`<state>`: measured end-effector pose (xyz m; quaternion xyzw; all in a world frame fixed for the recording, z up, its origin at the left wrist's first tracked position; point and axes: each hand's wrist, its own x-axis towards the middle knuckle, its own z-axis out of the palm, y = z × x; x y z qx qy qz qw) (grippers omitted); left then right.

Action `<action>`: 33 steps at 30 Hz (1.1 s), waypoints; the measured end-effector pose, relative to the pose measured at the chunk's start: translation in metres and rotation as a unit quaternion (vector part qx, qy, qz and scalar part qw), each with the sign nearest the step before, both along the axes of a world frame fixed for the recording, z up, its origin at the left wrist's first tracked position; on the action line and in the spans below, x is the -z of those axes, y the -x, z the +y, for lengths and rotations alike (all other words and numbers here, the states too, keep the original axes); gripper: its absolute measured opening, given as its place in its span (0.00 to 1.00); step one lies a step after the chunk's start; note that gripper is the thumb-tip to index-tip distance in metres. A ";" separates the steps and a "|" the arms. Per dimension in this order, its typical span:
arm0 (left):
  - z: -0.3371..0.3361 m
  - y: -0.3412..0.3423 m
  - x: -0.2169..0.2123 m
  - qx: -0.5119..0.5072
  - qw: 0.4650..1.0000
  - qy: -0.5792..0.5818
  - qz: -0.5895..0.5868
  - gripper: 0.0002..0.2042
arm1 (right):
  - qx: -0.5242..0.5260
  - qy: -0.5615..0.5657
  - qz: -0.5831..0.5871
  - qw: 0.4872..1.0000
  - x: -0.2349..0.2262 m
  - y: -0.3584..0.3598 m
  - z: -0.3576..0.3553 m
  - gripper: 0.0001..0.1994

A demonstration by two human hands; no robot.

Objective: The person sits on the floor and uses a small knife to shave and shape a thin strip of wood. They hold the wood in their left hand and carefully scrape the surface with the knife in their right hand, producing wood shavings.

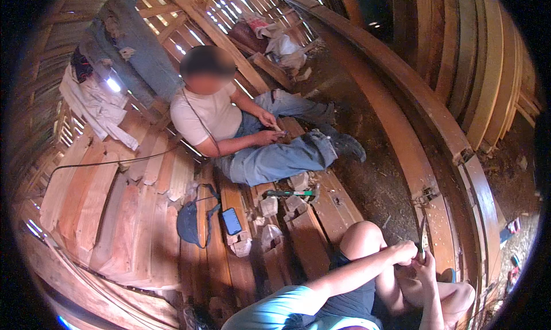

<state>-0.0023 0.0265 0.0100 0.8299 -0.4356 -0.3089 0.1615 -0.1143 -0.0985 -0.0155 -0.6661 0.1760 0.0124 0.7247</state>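
My left hand is closed, its fingertips meeting the other hand in front of my bent knees; what it grips, if anything, is hidden. Held upright in my closed right hand is a thin, pointed, blade-like tool, with a bit of green low down near the fingers. Its exact kind is too small to make out. Both hands are close together, beside a long brown wooden beam with wood shavings on it.
Across from me a person sits on stacked planks, working a small thing in both hands. Between us lie a phone, a black strapped bag and a green-and-black tool. Long curved-looking timbers run along the right.
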 end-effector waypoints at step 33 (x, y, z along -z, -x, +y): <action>-0.026 -0.018 0.034 -0.035 0.981 0.156 0.111 0.12 | 0.024 0.160 -0.082 0.984 0.042 -0.018 -0.021 0.12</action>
